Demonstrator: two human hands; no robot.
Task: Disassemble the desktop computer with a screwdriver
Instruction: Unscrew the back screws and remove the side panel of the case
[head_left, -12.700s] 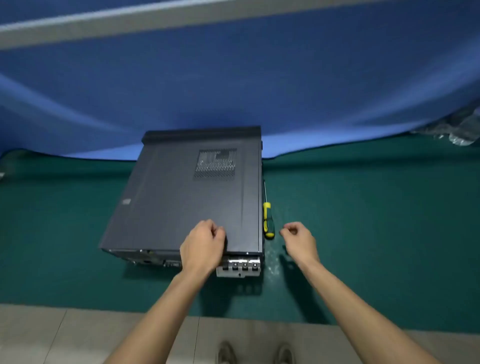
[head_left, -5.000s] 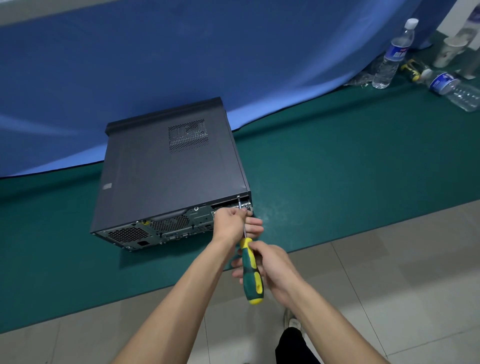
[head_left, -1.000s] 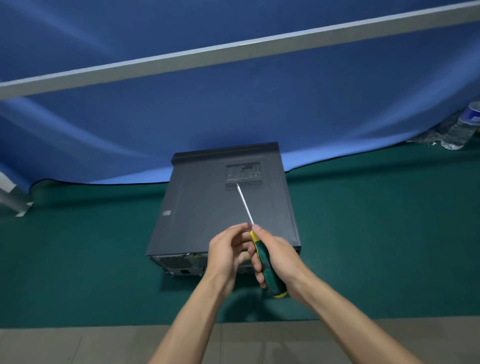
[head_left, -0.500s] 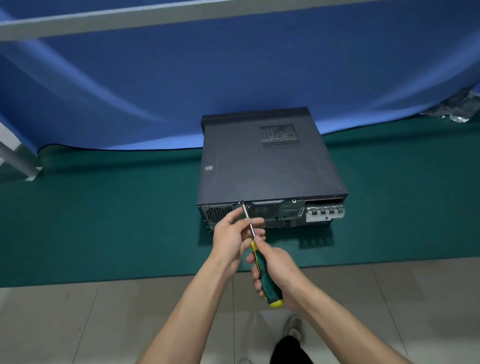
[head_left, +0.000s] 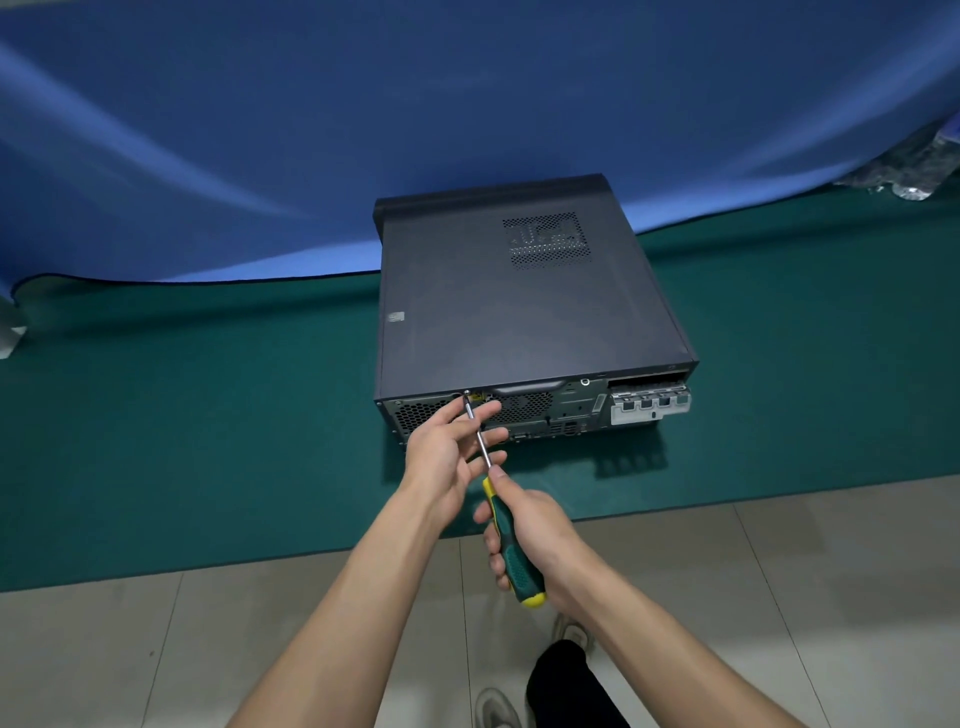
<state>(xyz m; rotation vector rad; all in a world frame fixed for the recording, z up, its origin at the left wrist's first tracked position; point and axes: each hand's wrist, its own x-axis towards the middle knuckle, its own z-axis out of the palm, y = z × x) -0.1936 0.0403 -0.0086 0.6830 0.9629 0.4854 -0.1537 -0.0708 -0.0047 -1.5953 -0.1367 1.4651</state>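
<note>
Computer (head_left: 524, 306) lies flat on green mat (head_left: 208, 415), far end against blue cloth (head_left: 311, 130), rear panel facing you. Your right hand (head_left: 530, 535) has its grip wrapped round the green-yellow handle of the screwdriver (head_left: 511, 545); shaft runs up and left, tip at a screw (head_left: 466, 393) on the top edge of the rear panel, left of middle. Your left hand (head_left: 447, 452) is at the shaft, fingers only loosely bent, thumb on the left of it and fingers on the right; cannot tell if they actually pinch the shaft. Silver bracket (head_left: 649, 408) sticks out at the rear panel's right end. Vent grid (head_left: 548, 240) on the lid, far right. Tiled floor (head_left: 156, 649) nearest you, shoe (head_left: 496, 709) at the bottom edge.
</note>
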